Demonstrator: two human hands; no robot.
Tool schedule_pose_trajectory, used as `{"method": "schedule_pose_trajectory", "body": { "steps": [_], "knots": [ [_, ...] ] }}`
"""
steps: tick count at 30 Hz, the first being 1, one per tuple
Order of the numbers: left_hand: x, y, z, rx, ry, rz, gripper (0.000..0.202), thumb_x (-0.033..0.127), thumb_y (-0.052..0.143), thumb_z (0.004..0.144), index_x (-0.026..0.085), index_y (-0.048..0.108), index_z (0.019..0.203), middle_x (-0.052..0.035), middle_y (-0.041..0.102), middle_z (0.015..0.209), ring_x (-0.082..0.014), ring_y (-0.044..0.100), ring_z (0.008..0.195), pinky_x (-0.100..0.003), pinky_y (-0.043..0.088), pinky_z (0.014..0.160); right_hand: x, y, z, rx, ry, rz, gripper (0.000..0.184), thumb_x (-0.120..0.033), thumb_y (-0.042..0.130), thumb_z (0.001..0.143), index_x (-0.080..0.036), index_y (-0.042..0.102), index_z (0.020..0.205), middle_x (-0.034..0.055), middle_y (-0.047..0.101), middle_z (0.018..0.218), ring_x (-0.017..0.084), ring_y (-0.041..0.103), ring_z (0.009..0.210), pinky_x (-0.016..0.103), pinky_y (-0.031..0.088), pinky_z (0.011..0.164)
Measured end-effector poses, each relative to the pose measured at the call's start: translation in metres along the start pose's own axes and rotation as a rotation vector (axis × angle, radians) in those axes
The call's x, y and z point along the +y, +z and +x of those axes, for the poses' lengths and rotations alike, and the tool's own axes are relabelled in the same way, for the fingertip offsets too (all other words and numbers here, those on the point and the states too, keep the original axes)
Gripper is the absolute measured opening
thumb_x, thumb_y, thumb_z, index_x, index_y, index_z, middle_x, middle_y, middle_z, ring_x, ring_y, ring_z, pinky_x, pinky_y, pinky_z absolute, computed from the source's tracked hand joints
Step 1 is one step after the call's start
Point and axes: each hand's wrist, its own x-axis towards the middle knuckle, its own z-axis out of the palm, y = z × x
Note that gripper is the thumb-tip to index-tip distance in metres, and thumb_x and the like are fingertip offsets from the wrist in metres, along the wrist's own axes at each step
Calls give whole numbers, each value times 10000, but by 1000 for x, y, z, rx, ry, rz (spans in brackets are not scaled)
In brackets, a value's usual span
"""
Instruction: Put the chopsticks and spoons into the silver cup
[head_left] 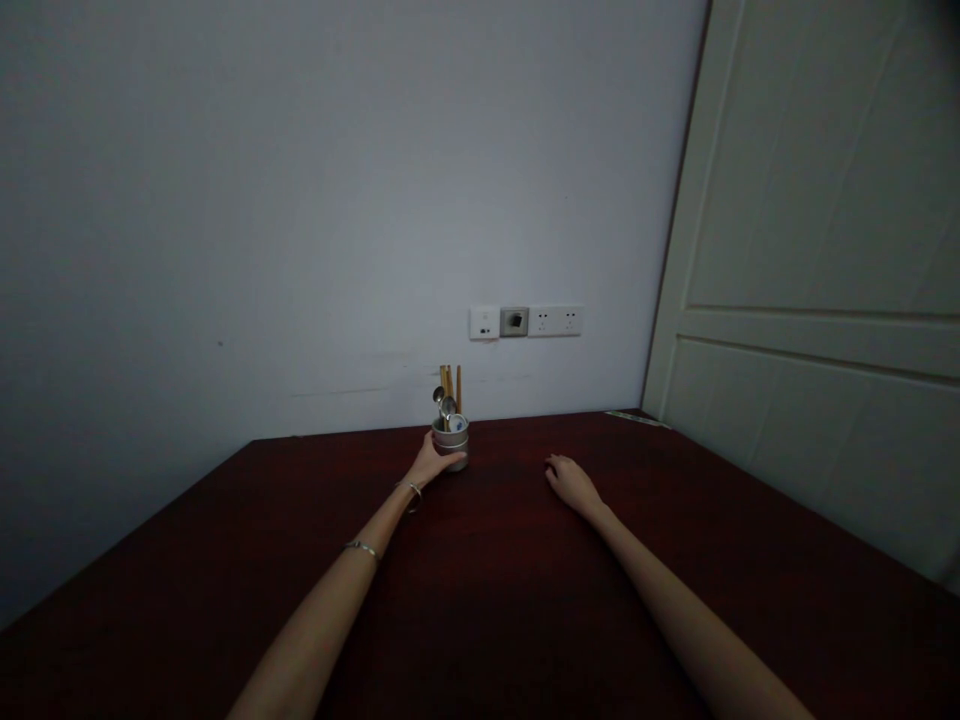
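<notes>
My left hand (431,462) is wrapped round the near left side of a grey metal cutlery holder (459,452), with the thumb across its front. Upright in the holder are several wooden chopsticks (458,388) and metal spoons (448,406). A white spoon with a blue mark (457,424) also shows at its rim. To the right of the holder and apart from it, my right hand (573,484) rests palm down on the dark red table (480,600). Its fingers are slightly bent and hold nothing.
Behind the table rises a pale wall (375,200) carrying a white socket panel (555,320) and a grey outlet plate (514,321). A cream panelled door (810,260) stands along the right side. A thin patterned strip (637,418) lies at the back right edge.
</notes>
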Motion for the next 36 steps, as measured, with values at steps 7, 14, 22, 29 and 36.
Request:
{"method": "schedule_pose_trajectory", "body": {
  "steps": [7, 14, 22, 29, 36],
  "knots": [
    [7, 7, 6, 140, 76, 162, 663, 323, 770, 459, 134, 491, 1031, -127, 572, 1042, -219, 546, 952, -358, 389, 862, 0, 0, 0, 8, -3, -6, 383, -216, 364, 804, -53, 567, 1086, 162, 544, 1150, 218, 465, 1106, 291, 319, 945],
    [22, -7, -3, 163, 130, 336, 575, 364, 741, 488, 139, 535, 976, -104, 601, 983, -209, 564, 894, -317, 424, 797, 2, 2, 1, 5, -9, -17, 388, -224, 355, 808, -59, 565, 1089, 158, 550, 1144, 216, 470, 1103, 302, 328, 944],
    [35, -87, -33, 194, 172, 423, 581, 365, 719, 524, 151, 512, 1023, -84, 598, 996, -193, 562, 894, -300, 424, 801, 9, 7, 3, -22, -25, -44, 403, -251, 350, 802, -71, 561, 1093, 150, 550, 1145, 217, 479, 1097, 303, 338, 943],
    [58, -190, -80, 315, 145, 500, 569, 349, 722, 524, 163, 521, 1023, -81, 593, 1008, -203, 554, 919, -303, 422, 814, 26, 22, 9, -11, -95, -35, 436, -288, 351, 790, -34, 560, 1077, 176, 565, 1115, 240, 511, 1057, 330, 356, 931],
    [69, -256, -122, 485, 58, 426, 597, 287, 753, 483, 135, 532, 1017, -105, 593, 1016, -224, 540, 959, -350, 382, 879, 39, 33, 17, -54, -83, -18, 424, -296, 373, 781, -54, 570, 1068, 165, 574, 1107, 243, 535, 1024, 315, 379, 910]
  ]
}}
